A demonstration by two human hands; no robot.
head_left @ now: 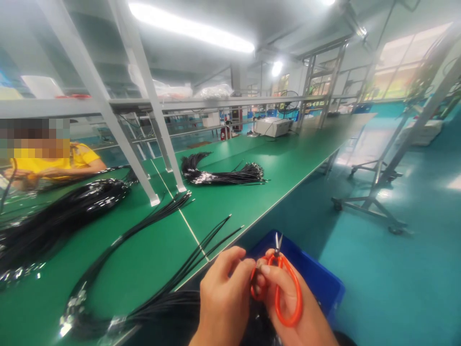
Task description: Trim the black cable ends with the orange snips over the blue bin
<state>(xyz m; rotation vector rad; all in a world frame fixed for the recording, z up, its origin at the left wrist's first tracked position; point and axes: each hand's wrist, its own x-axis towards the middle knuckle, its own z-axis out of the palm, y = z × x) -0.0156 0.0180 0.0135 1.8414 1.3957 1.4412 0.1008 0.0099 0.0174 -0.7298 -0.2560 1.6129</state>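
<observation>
Head view, and both your hands are drawn together at the front edge of the green bench (151, 269). Your right hand (284, 298) is closed around the orange-handled scissors (299, 303), blades pointing up and away, their tips slightly parted. Your left hand (225, 293) is curled in, thumb and forefinger bent, meeting the right fingertips; whether it grips anything there, I cannot tell, it is too small and half hidden. Just beside you, the curved bundle of black cables (158, 308) lies along the bench, loose ends fanning past your left knuckles. Behind your right hand, below bench height, sits the blue bin (326, 278).

So the step in hand looks like fine fingertip work, scissors tucked in the palm rather than cutting. Any next move calls for judgement here: steady left fingertips, and if those blades are to be used, turning them from their upward point, clear of your fingers and the cables.
</observation>
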